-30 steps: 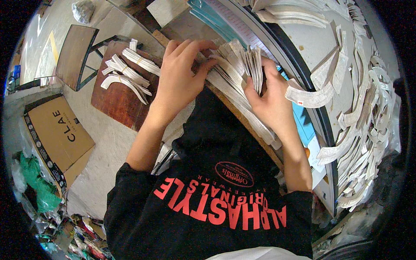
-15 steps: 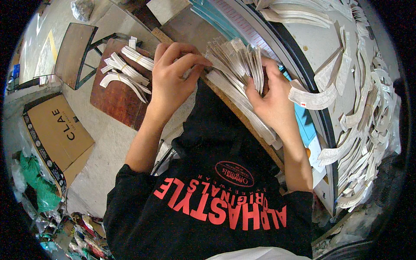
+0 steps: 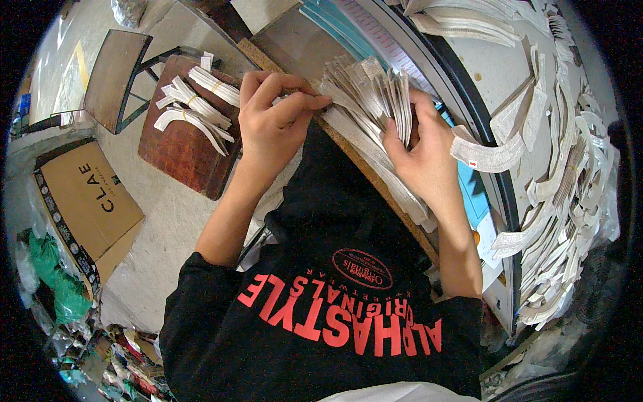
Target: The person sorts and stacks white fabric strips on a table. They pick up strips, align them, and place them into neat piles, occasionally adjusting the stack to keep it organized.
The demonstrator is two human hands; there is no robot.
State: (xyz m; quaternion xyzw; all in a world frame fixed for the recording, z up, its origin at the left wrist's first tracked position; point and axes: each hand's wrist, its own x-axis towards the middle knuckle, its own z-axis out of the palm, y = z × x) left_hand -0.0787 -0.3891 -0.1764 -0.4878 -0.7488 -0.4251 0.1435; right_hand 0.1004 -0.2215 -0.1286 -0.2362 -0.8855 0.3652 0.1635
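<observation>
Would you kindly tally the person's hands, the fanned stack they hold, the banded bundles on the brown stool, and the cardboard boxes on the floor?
Hands: 2, left hand and right hand
Fanned stack of strips: 1
Banded bundles on brown stool: about 3
Cardboard box: 1
Total: about 7

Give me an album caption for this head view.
Two bare hands, left hand and right hand, thumb through a fanned stack of curved paper strips at a cluttered table.
</observation>
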